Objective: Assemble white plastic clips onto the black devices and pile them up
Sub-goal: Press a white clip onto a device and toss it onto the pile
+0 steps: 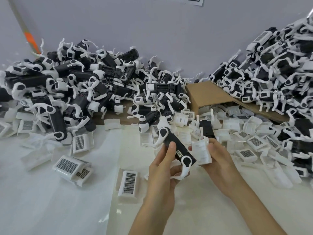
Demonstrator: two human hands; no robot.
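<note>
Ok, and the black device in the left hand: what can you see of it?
The black device is a long, matte, plastic-looking block, tilted from upper left to lower right. Each end carries a white fitting with a round black disc and a curved tail. A small white label sits near the lower end. The left hand holds it, thumb on its face. The white clip in the right hand lies close beside its lower end; contact cannot be told.
</note>
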